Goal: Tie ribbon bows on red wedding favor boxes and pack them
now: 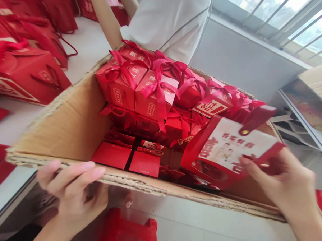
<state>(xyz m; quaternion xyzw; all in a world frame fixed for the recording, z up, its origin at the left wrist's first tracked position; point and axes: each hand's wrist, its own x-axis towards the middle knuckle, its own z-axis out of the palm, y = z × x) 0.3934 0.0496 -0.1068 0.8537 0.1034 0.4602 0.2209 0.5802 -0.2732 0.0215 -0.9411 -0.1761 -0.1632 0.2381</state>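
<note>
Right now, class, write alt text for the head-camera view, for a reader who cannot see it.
A right hand holds a red-and-white gift box toward the right of an open cardboard carton, while the left hand grips the near rim. Ribbon-tied red boxes are stacked inside; a person in white is beyond.

Bright daylight overall, entering from barred window (287,24), upper right; sky between bars nearly white in places, faint blue elsewhere. Wall (234,59) below window duller, soft grey. Deep shadow inside carton (66,119), lower center; its left inner wall evenly lit, warm. Soft sheen on ribbons (161,88), center, fairly clear there. Right hand (284,181) and held red box (226,152) smeared, fine print on box perhaps unreadable through blur. Bags (31,70), upper left, soft. Wide-angle stretch toward frame edges.
</note>
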